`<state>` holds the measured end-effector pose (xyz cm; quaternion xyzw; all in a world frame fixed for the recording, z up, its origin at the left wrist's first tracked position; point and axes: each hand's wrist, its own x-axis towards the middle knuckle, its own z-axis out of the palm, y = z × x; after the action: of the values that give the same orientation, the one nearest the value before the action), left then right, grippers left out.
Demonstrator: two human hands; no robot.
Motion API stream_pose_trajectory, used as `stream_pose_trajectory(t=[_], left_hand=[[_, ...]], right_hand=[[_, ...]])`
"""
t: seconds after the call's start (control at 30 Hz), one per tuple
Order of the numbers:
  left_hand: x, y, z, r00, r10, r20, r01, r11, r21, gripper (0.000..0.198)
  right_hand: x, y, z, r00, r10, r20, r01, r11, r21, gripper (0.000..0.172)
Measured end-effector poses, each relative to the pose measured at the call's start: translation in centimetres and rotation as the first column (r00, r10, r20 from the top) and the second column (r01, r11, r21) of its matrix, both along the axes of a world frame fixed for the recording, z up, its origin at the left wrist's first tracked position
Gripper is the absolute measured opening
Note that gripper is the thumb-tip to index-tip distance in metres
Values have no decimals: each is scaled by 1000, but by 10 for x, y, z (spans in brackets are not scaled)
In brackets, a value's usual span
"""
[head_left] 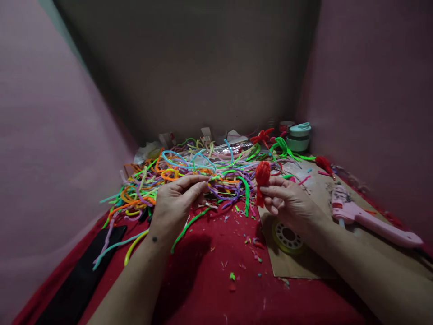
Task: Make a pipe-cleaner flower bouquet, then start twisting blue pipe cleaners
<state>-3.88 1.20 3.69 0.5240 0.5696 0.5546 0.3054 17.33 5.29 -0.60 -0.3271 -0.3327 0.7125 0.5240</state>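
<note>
Between the thumb and fingers of my right hand (287, 198) is a red fuzzy flower bud (263, 174), upright, made of what looks like pipe cleaner. My left hand (181, 198) is closed in a pinch at the near side of the pipe cleaner pile (199, 164). What its fingertips hold, if anything, I cannot make out against the coloured strands behind. A bent green pipe cleaner strip (246, 194) hangs between the two hands. Another green strip (189, 229) lies on the red cloth (216, 262) by my left wrist.
A pink glue gun (375, 223) rests on the cardboard (304, 266) at right, near a yellow-rimmed tape roll (287, 235). Behind stand a mint-green container (298, 137) and a red flower (262, 136). A black flat object (81, 280) lies at left. Small scraps dot the cloth.
</note>
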Motion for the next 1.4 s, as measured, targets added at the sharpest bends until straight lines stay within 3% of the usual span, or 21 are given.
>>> stream_pose_trajectory(t=[0.1, 0.2, 0.23, 0.3, 0.37, 0.53, 0.77, 0.97, 1.17, 1.3, 1.37, 1.4], left_hand=[[-19, 3, 1, 986, -61, -157, 43, 992, -116, 17], [-35, 12, -10, 923, -125, -365, 56, 979, -194, 15], [-39, 15, -15, 865, -140, -482, 46, 978, -202, 15], [-45, 22, -26, 678, -129, -724, -10, 983, -185, 19], [-49, 28, -34, 510, -76, -857, -84, 987, -138, 23], [-58, 36, -41, 404, -37, -914, -164, 980, -112, 28], [-48, 35, -43, 265, -123, -956, -239, 952, -188, 23], [-42, 29, -42, 196, -120, -973, -260, 951, -170, 26], [-43, 32, -52, 172, -125, -977, -248, 954, -166, 25], [-45, 29, -45, 157, -87, -984, -208, 971, -119, 23], [-47, 25, -37, 206, -73, -976, -133, 986, -102, 20], [-48, 23, -33, 274, -64, -960, -87, 992, -91, 18]], right_hand=[[-1, 0, 0, 1000, 27, 0, -27, 1000, 11, 28], [-1, 0, -2, 999, 42, -15, -42, 999, 11, 26], [-1, 0, -2, 999, 40, -21, -40, 999, 8, 27], [0, 0, -2, 999, 26, -21, -26, 1000, -6, 28], [0, 1, -2, 1000, 6, -6, -6, 1000, -16, 29], [0, 2, -3, 1000, 6, 7, -6, 1000, 0, 28], [-1, -1, 0, 1000, 21, -13, -21, 999, -24, 31], [-1, -2, 1, 1000, 7, -23, -7, 999, -32, 32], [0, 0, -3, 1000, 28, -3, -28, 999, 16, 28], [0, 0, -4, 1000, 20, -20, -20, 1000, 8, 30], [0, -1, -3, 999, 27, -19, -27, 1000, 1, 30], [0, -1, -2, 999, 32, -18, -32, 999, -1, 30]])
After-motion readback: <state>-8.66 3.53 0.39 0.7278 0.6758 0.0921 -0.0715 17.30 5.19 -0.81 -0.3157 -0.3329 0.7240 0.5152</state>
